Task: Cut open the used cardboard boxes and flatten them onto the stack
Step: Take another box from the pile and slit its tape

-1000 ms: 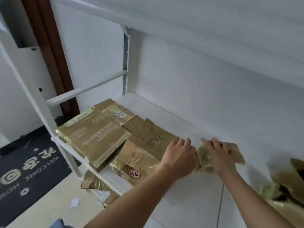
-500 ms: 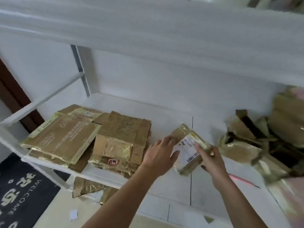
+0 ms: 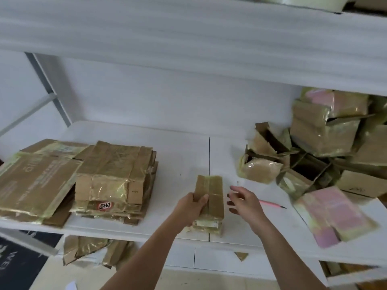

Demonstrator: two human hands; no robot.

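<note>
Gripping the small taped box along its left edge, my left hand has thumb over the top face and fingers curled beneath, holding it just above the front of the white shelf. My right hand hovers just beside the box's right edge, fingers spread and loosely bent, touching nothing that I can see. Near that hand, a pink cutter lies on the shelf. The box looks closed and taped, so I judge its cutting is not yet begun. To the left sits the stack of flattened boxes, several layers deep, beside a wider flattened sheet. To the right, a heap of uncut boxes fills the corner. By my reckoning a fair part is done, with plenty left.
</note>
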